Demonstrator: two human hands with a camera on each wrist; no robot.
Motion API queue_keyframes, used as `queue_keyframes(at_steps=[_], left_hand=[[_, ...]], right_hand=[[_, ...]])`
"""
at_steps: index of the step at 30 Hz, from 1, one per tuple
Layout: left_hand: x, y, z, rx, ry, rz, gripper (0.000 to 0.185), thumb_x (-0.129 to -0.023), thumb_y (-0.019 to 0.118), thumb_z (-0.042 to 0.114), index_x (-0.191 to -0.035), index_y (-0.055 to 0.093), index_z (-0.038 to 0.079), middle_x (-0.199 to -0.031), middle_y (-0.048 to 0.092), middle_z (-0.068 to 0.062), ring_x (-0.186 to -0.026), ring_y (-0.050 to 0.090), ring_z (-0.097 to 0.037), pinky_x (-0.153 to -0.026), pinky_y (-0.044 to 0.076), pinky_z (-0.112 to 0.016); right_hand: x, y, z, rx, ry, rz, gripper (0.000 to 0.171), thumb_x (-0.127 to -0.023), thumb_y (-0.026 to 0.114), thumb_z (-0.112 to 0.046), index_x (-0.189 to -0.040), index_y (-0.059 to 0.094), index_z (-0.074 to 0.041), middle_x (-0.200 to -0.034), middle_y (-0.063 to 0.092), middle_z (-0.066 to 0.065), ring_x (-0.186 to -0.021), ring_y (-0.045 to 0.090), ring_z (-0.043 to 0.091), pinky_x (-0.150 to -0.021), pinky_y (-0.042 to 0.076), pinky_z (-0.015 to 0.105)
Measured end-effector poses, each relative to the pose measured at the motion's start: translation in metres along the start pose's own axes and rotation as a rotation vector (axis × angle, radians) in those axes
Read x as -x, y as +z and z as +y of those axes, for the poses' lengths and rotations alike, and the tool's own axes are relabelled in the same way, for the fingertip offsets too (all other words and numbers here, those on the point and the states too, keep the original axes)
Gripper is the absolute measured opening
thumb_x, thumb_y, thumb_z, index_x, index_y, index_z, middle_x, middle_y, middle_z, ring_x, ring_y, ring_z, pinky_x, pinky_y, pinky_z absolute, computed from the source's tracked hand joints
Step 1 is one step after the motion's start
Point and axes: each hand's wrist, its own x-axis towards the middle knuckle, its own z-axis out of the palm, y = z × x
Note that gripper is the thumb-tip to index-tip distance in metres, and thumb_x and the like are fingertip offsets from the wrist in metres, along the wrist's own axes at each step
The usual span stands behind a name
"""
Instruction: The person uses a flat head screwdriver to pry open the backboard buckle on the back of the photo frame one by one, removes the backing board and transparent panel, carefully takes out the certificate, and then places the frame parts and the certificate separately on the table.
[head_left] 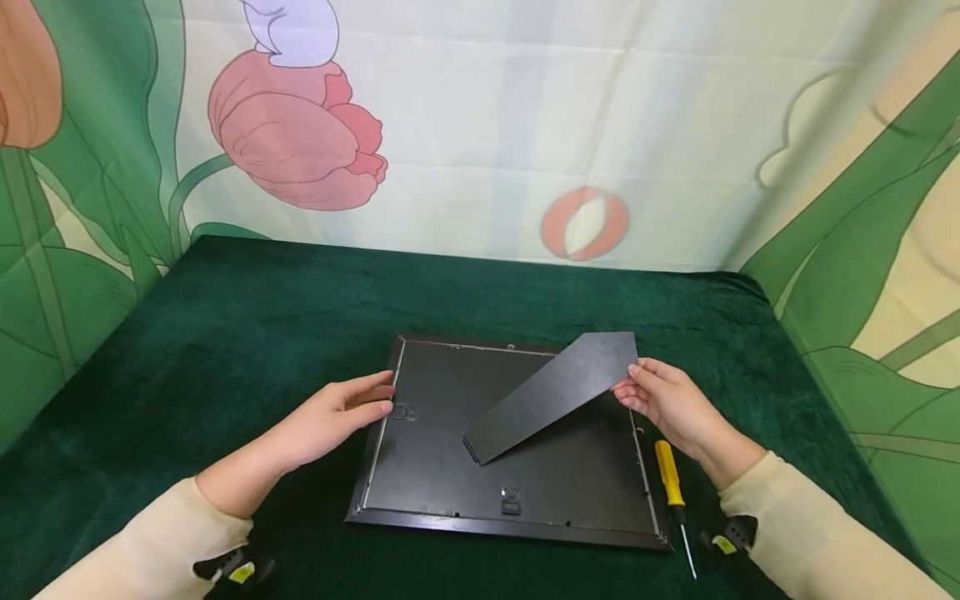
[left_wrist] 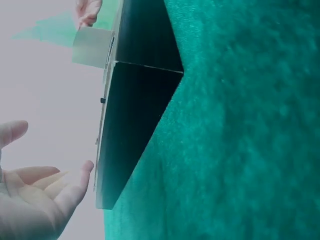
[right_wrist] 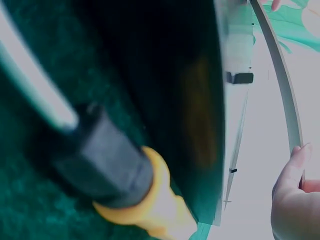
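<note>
A black picture frame (head_left: 420, 508) lies face down on the green cloth, its dark backing board (head_left: 570, 475) up. My left hand (head_left: 341, 412) rests with straight fingers on the frame's left edge. My right hand (head_left: 663, 400) pinches the wide end of the frame's dark stand flap (head_left: 555, 392), lifted at an angle above the backing; its narrow end stays on the board. In the left wrist view the frame (left_wrist: 127, 135) appears edge-on beside my open palm (left_wrist: 35, 195). The right wrist view shows my fingers (right_wrist: 290, 190) on the thin flap (right_wrist: 285, 85).
A yellow-handled screwdriver (head_left: 671, 492) lies on the green cloth (head_left: 225, 333) just right of the frame, below my right hand, and it fills the right wrist view (right_wrist: 135, 200). A flower-print backdrop (head_left: 480, 125) walls the table at the back and sides.
</note>
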Motion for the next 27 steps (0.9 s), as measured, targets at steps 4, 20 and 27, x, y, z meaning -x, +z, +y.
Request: queue_keyframes(at_steps=[4, 20, 27], left_hand=[[-0.006, -0.002, -0.005, 0.112, -0.039, 0.009, 0.06, -0.086, 0.047, 0.032, -0.132, 0.024, 0.002, -0.124, 0.042, -0.015, -0.107, 0.045, -0.024, -0.081, 0.041, -0.036], [-0.015, -0.002, -0.007, 0.212, -0.128, 0.03, 0.054, -0.087, 0.044, 0.034, -0.128, 0.034, 0.001, -0.122, 0.043, -0.017, -0.106, 0.045, -0.027, -0.082, 0.04, -0.039], [-0.017, -0.002, -0.009, 0.096, -0.114, -0.011, 0.051, -0.084, 0.049, 0.036, -0.124, 0.041, 0.004, -0.12, 0.046, -0.013, -0.105, 0.046, -0.025, -0.08, 0.041, -0.038]], right_hand=[[0.001, 0.0, 0.0, -0.02, -0.012, -0.006, 0.02, -0.091, 0.037, -0.017, -0.093, 0.036, 0.003, -0.082, 0.057, 0.01, -0.077, 0.056, 0.016, -0.073, 0.045, 0.024], [-0.001, -0.004, 0.003, -0.009, 0.04, 0.005, 0.022, -0.091, 0.038, -0.016, -0.098, 0.036, 0.005, -0.084, 0.058, 0.008, -0.077, 0.057, 0.015, -0.072, 0.045, 0.024], [-0.007, -0.009, 0.01, 0.207, 0.135, 0.0, 0.06, -0.09, 0.042, -0.019, -0.135, 0.006, -0.003, -0.096, 0.057, 0.016, -0.086, 0.056, 0.026, -0.075, 0.045, 0.031]])
